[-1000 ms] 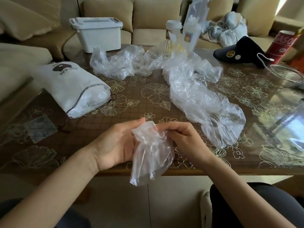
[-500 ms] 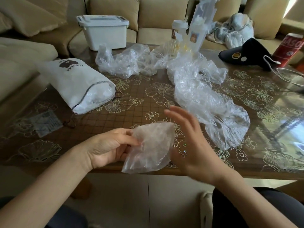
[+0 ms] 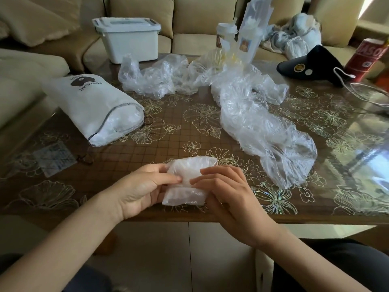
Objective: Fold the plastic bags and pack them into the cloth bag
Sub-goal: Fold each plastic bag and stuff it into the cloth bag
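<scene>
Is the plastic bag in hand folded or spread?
Folded: the small clear plastic bag is a compact packet, gripped by the left hand and right hand.

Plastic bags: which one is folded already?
The small folded bag that the left hand and right hand hold at the near edge of the table. It is a flat packet; the other bags lie loose and crumpled farther back.

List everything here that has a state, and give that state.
plastic bag: folded small, held over the table.
left hand: pinching the plastic bag's left side.
right hand: gripping its right side.
cloth bag: lying on its side, mouth open, bulging.
loose bags: crumpled, unfolded, on the table.
storage box: lid on.
</scene>
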